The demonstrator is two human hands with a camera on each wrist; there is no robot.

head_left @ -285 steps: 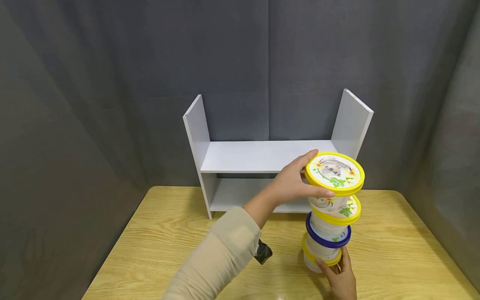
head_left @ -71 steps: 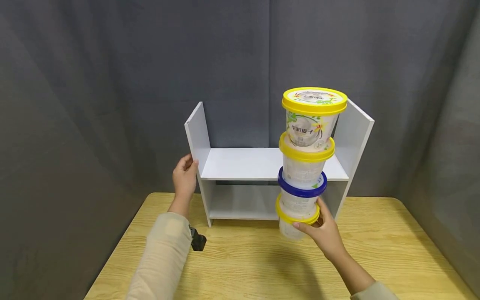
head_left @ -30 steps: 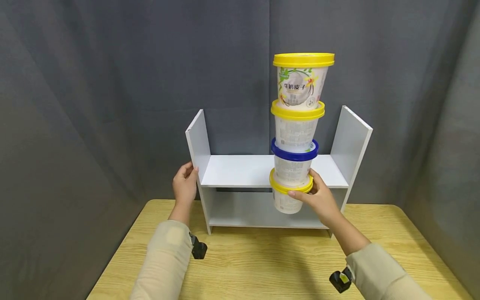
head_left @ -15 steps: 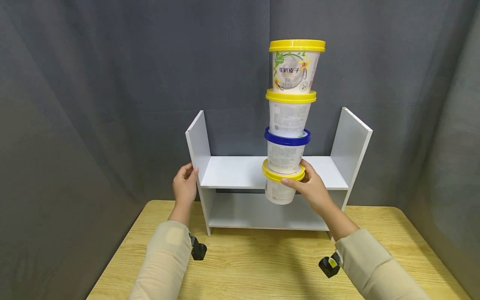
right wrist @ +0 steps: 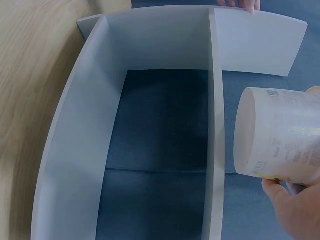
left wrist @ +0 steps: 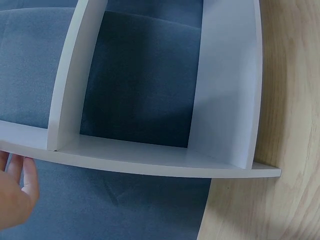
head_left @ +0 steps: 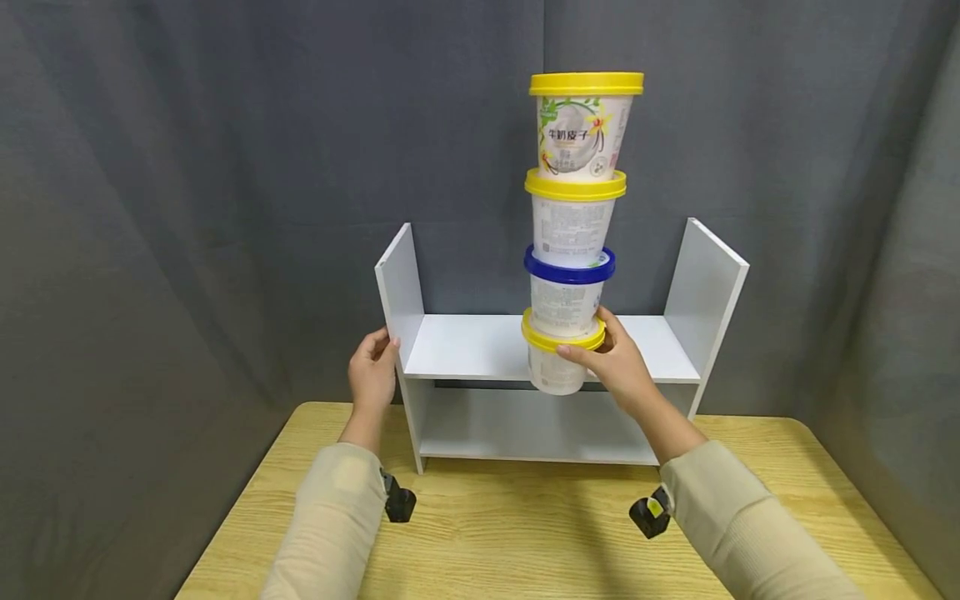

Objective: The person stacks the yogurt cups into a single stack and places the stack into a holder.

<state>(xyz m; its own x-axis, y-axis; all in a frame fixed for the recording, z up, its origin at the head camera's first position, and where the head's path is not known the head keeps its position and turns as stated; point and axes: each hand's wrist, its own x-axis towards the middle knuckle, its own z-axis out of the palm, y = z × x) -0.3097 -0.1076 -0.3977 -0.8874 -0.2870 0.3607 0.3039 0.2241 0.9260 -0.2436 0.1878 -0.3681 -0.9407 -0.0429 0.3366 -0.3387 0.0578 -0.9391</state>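
My right hand (head_left: 624,371) grips the bottom tub (head_left: 557,372) of a tall stack just under its yellow lid, thumb in front and fingers round the right side. On it stand a blue-lidded tub (head_left: 564,307), a white tub (head_left: 572,229) with a yellow lid, and a printed yellow-lidded tub (head_left: 577,137) on top. The stack leans slightly, raised before the upper board of a white shelf (head_left: 472,346). In the right wrist view the bottom tub's base (right wrist: 246,132) is beside the board's edge. My left hand (head_left: 372,379) touches the outer face of the left side panel (head_left: 401,287) with its fingertips.
The shelf's lower board (head_left: 495,425) lies close over the wooden table (head_left: 480,533). A right side panel (head_left: 705,292) rises beside the stack. Grey curtains (head_left: 225,167) hang behind and at both sides. Small black cameras (head_left: 401,502) sit on both wrists.
My left hand went from the top tub to the left side panel and stays there. My right hand has lifted the stack off the table, moving it up, forward and a little left.
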